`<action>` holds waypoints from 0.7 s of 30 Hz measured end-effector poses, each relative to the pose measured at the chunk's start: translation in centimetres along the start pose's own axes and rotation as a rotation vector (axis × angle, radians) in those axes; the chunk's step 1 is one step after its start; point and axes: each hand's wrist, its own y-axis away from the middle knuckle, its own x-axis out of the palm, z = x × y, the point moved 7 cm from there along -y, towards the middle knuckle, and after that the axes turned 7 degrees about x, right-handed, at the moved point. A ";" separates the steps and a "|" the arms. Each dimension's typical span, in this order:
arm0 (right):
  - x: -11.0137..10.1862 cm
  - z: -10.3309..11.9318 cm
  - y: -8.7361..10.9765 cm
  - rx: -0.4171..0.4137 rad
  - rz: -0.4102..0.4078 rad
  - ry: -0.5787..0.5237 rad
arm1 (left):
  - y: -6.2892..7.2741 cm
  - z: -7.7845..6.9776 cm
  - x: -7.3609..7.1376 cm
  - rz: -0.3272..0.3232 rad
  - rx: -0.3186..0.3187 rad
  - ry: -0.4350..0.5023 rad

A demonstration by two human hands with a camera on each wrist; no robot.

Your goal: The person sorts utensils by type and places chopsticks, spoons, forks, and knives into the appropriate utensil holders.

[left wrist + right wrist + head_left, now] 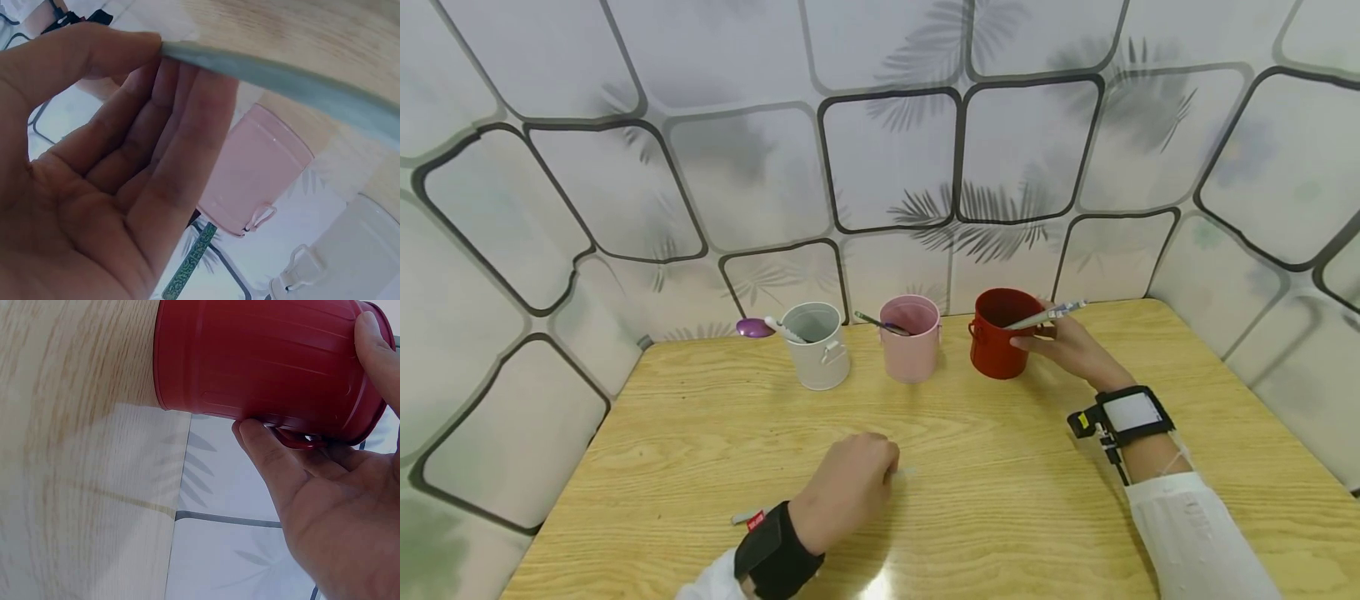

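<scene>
My left hand [848, 479] is above the front middle of the table. In the left wrist view its thumb and fingertips pinch a slim, pale grey-green stick [300, 84], whose kind I cannot tell. At the back right stands a red bucket [997, 350] with pale, pattern-ended pens [1045, 316] leaning out. My right hand [1071, 350] grips its right side, the thumb near the rim and fingers behind by the handle, as the right wrist view shows. Left of it are a pink bucket [910, 354] and a white bucket [820, 362].
A purple spoon-like piece [755, 327] and a white handle [786, 330] stick out at the white bucket. A green stick [868, 319] leans from the pink one. The wooden table [700, 417] meets a patterned wall covering [887, 167] behind the buckets.
</scene>
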 end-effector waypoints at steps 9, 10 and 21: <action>0.0 0.0 0.0 0.019 -0.004 0.014 | -0.2 -0.9 -2.7 -0.147 0.041 -0.032; 0.0 -0.1 0.0 0.024 -0.006 0.019 | -0.2 -1.0 -3.0 -0.174 0.052 -0.033; 0.0 0.1 0.1 0.008 -0.012 0.004 | -0.3 -2.3 -5.0 -0.371 0.150 -0.007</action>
